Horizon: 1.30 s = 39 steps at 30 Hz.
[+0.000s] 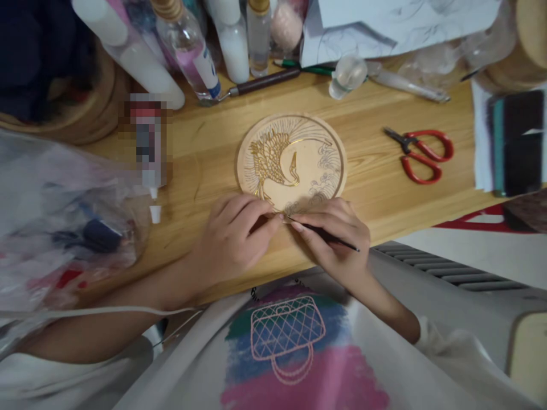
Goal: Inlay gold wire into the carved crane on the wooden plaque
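A round wooden plate (294, 148) with a gold crane design lies on the wooden table (376, 199). My right hand (337, 239) pinches a thin dark tool (329, 236), its tip at the plate's near rim. My left hand (233, 236) rests curled on the table just left of that tip, fingertips pressed together beside the tool's point. Whether they grip anything small is hidden.
Red scissors (421, 155) lie to the right of the plate. Bottles (192, 51), a brush (260, 82) and paper (384, 25) crowd the table's far edge. A small glue bottle (149, 142) stands at left beside a plastic bag (60, 222). A dark case (517, 142) sits far right.
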Tool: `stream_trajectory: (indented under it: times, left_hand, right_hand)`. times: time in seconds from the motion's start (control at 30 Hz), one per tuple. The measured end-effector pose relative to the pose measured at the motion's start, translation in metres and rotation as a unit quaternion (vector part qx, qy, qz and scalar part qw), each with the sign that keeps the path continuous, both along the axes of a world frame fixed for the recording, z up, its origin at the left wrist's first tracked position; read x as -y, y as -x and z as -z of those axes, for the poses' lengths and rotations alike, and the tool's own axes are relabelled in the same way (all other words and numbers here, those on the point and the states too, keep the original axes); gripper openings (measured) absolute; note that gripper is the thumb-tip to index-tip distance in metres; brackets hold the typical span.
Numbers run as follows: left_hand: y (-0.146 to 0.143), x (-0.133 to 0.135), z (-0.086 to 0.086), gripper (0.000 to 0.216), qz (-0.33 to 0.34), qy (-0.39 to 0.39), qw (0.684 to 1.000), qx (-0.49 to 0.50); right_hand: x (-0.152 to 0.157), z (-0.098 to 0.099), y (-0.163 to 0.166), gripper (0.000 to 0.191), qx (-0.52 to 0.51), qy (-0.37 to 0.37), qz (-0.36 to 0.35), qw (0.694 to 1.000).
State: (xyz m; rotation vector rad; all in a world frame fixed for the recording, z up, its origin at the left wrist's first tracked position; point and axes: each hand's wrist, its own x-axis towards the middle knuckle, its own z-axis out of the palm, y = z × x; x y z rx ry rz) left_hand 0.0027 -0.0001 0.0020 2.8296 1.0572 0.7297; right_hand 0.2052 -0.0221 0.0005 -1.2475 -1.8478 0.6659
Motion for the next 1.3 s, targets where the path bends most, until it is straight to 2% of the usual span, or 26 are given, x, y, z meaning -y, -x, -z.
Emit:
stream_trajectory:
  times: [0.4, 0.63, 1.0, 1.2, 1.3]
  left_hand:
    - [0.0005, 0.0012, -0.0005, 0.015, -0.002, -0.007, 0.999, 0.034]
    - [0.0003, 0.0011, -0.0043, 0.016, -0.023, -0.004, 1.0, -0.002]
    - [0.0002, 0.0003, -0.0028, 0.013, -0.015, -0.016, 1.0, 0.013]
    - [0.0016, 0.0024, 0.0002, 0.017, -0.02, 0.062, 0.996, 0.053]
    - [0.0017, 0.0022, 0.0003, 0.018, -0.02, 0.053, 0.997, 0.044]
  right_hand:
    - [0.0003, -0.0002, -0.0002, 0.013, -0.011, 0.007, -0.002, 1.0]
    - [-0.0002, -0.0012, 0.0001, 0.013, -0.004, 0.008, -0.004, 1.0]
    - [-0.0005, -0.0019, -0.0004, 0.015, 0.0, 0.008, -0.009, 1.0]
    - [-0.0009, -0.0024, -0.0002, 0.014, 0.0, 0.011, -0.017, 1.0]
    - [-0.0011, -0.0021, 0.0001, 0.015, 0.002, 0.009, -0.019, 1.0]
